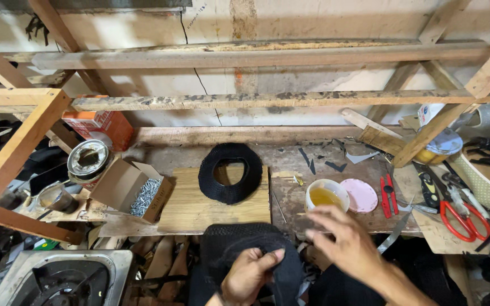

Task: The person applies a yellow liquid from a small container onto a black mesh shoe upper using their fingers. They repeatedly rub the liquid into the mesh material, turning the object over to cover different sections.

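Observation:
My left hand (249,275) grips a black mesh fabric piece (239,243) low in the middle of the view, fingers pinched on its edge. My right hand (344,238) hovers blurred just right of it, fingers spread and holding nothing, a little below a white cup of yellow liquid (326,195). A second black mesh piece shaped like a ring (229,173) lies on a wooden board (199,207) on the workbench beyond my hands.
A pink lid (361,194), red snips (388,195) and red-handled scissors (460,215) lie right of the cup. An open cardboard box of nails (137,195), tin cans (88,160) and an orange box (100,122) stand left. Wooden beams (256,101) frame the bench.

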`<state>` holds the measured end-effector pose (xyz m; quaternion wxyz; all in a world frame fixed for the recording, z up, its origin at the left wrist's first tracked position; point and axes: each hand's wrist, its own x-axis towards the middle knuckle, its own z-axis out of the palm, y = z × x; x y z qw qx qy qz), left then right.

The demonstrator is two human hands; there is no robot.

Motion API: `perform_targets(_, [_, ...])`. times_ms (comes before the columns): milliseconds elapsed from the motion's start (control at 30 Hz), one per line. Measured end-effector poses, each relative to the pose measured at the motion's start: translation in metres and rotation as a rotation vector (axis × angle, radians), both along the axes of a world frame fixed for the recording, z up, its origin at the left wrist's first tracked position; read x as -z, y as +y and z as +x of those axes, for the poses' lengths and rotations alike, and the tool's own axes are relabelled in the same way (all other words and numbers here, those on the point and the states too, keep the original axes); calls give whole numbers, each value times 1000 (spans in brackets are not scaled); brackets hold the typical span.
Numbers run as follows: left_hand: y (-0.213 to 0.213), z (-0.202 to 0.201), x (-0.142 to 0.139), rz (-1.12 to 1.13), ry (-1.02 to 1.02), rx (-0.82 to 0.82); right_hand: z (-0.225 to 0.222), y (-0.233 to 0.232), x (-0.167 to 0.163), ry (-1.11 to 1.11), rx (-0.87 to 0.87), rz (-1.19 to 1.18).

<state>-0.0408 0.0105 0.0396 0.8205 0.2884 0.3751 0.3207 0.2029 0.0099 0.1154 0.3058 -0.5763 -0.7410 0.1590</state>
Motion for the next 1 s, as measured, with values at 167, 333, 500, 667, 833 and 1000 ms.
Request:
perform_targets(167, [2,-3,7,-66,-88,-160,31,27,6,-416,84,109])
perform_targets(333, [3,1,-20,37,81,-136,37,34,5,-375,66,116])
perform_targets(500, [1,1,-43,172,308,-78,15,5,-6,-74,-64,244])
perform_targets(667, [0,-2,-43,222,239,-33,-14,-30,-7,3,-351,307])
perform_targets(833, [1,2,-30,198,152,2,-18,-26,1,-35,-330,395])
perform_targets(1000, [0,-2,-37,268,287,42,-8,-25,8,3,-418,368])
